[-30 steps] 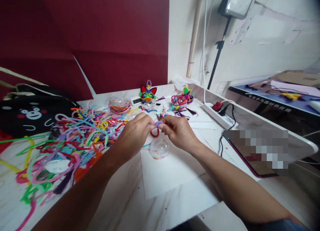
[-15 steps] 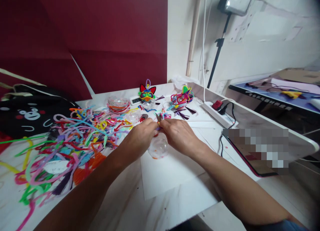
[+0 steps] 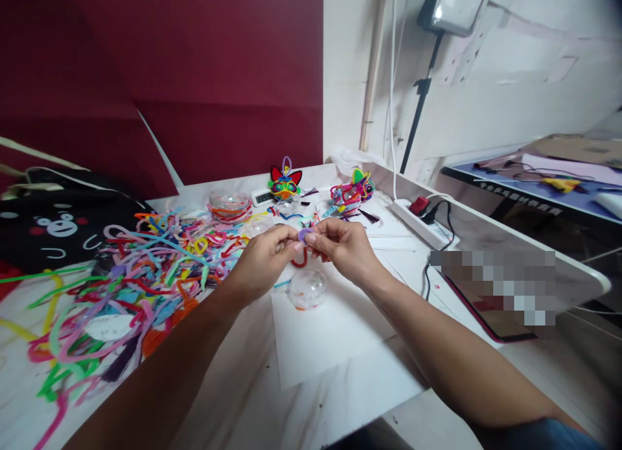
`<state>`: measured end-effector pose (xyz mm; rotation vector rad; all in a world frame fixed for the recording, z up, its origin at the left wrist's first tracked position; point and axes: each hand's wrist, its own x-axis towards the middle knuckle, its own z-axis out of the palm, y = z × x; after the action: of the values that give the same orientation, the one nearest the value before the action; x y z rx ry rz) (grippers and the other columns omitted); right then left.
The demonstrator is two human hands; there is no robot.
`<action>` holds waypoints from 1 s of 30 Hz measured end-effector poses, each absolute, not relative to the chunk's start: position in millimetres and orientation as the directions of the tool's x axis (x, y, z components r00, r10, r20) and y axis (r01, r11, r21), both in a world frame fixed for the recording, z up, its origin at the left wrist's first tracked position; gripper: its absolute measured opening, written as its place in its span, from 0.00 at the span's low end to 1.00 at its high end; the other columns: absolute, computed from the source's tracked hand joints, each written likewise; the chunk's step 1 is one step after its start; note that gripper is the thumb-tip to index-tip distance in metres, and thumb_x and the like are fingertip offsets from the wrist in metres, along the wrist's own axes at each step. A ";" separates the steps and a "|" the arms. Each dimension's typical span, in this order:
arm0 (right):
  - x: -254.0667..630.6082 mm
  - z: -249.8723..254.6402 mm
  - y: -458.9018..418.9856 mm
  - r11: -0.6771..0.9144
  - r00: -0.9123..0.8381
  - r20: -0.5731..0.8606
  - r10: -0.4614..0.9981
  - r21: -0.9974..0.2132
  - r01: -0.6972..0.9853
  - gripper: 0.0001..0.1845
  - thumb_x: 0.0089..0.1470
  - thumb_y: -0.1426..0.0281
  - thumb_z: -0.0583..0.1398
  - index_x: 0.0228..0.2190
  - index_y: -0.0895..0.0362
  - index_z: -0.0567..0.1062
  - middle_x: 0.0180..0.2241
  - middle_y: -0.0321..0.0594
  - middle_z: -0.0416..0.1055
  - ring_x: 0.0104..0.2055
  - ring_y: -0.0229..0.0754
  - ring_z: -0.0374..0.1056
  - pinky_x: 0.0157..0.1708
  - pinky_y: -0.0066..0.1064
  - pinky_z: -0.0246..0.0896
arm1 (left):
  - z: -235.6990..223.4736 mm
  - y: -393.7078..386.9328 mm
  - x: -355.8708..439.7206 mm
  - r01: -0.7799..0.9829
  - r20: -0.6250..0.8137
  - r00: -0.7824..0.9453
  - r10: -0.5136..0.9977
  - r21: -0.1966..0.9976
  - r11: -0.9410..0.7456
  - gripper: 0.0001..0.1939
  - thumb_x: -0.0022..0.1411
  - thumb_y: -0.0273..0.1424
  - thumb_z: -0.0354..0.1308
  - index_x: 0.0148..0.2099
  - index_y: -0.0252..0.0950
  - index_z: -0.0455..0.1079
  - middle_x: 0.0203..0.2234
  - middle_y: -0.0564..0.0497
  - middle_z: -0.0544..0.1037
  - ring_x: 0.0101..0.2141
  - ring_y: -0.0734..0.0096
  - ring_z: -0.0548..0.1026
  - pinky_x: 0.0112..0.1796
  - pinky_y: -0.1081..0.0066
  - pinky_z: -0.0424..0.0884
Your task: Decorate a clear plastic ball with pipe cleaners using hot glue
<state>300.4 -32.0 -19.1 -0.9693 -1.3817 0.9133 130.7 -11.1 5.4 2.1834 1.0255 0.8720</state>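
At the bottom of the frame lies the table (image 3: 233,398), with white paper (image 3: 335,346) at lower centre, perhaps to give a plain ground. A clear dome (image 3: 308,289) sits at its upper edge, just below the hands, probably to be within easy reach.

Mid-frame, the purple piece (image 3: 305,234) is held up between the left hand (image 3: 266,255) and the right hand (image 3: 346,248). Each pinches it between thumb and forefinger, the other fingers curled in; gripping from both sides likely keeps so small a thing steady. A red loop (image 3: 300,263) shows under the fingertips; whether it joins the purple piece, I cannot tell.

Left of centre, a pile of fuzzy stems (image 3: 165,268) spreads beside the left forearm, handy though tangled. Beyond it stand domes (image 3: 229,207), seemingly stacked to save room. Farther back, at upper centre, a red-eared figure (image 3: 284,182) and a tasselled figure (image 3: 352,190) sit apart, perhaps safe from knocks.
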 end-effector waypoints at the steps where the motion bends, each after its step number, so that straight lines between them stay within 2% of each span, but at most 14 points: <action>1: 301.0 -19.1 -32.1 0.353 0.004 0.354 0.935 -0.934 0.059 0.22 0.46 0.51 0.66 0.25 0.59 0.73 0.20 0.34 0.68 0.21 0.34 0.60 0.21 0.27 0.55 | 6.9 -11.3 129.9 0.476 0.328 0.500 0.802 0.669 -0.571 0.10 0.61 0.37 0.52 0.34 0.36 0.69 0.24 0.56 0.68 0.26 0.73 0.64 0.27 0.73 0.59; 7: 301.4 -20.4 -33.2 0.370 0.014 0.379 0.925 -0.912 0.176 0.19 0.50 0.55 0.64 0.24 0.58 0.72 0.20 0.34 0.68 0.21 0.34 0.61 0.22 0.26 0.54 | 15.4 -15.1 126.9 0.616 0.405 0.531 0.744 0.418 -0.667 0.10 0.62 0.33 0.50 0.29 0.37 0.68 0.24 0.55 0.72 0.27 0.71 0.67 0.32 0.71 0.62; 13: 301.3 -17.5 -38.3 0.417 -0.006 0.445 0.895 -0.832 0.365 0.10 0.56 0.67 0.61 0.24 0.58 0.72 0.21 0.34 0.69 0.23 0.34 0.63 0.25 0.25 0.54 | 17.2 -15.0 123.9 0.632 0.439 0.568 0.696 0.310 -0.711 0.11 0.64 0.31 0.50 0.29 0.37 0.66 0.24 0.54 0.73 0.26 0.71 0.69 0.31 0.71 0.62; 22: 301.8 -12.4 -44.4 0.481 -0.152 0.530 0.834 -0.566 0.669 0.08 0.57 0.73 0.59 0.25 0.58 0.72 0.22 0.35 0.70 0.23 0.34 0.60 0.27 0.25 0.49 | 9.3 -11.4 123.2 0.643 0.461 0.638 0.617 0.122 -0.756 0.11 0.66 0.28 0.50 0.30 0.36 0.66 0.26 0.52 0.73 0.29 0.69 0.71 0.32 0.71 0.63; 27: 303.7 -15.0 -45.6 0.473 -0.248 0.506 0.826 -0.383 0.794 0.07 0.59 0.74 0.57 0.29 0.59 0.73 0.27 0.40 0.74 0.28 0.38 0.65 0.29 0.27 0.50 | 2.9 -13.2 126.1 0.648 0.436 0.672 0.599 0.045 -0.760 0.11 0.67 0.27 0.48 0.33 0.35 0.68 0.29 0.49 0.74 0.31 0.67 0.73 0.33 0.69 0.65; 30: 304.8 -14.2 -46.1 0.479 -0.286 0.488 0.824 -0.331 0.813 0.07 0.59 0.76 0.57 0.31 0.59 0.74 0.31 0.44 0.76 0.30 0.40 0.68 0.30 0.29 0.50 | 0.9 -13.4 127.8 0.633 0.422 0.688 0.590 0.048 -0.772 0.11 0.67 0.26 0.47 0.34 0.35 0.69 0.29 0.48 0.75 0.31 0.67 0.73 0.32 0.70 0.66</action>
<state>304.8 -46.1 -14.2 -1.3482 -2.1181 0.0237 127.8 -13.4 0.9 2.9783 1.0830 0.6875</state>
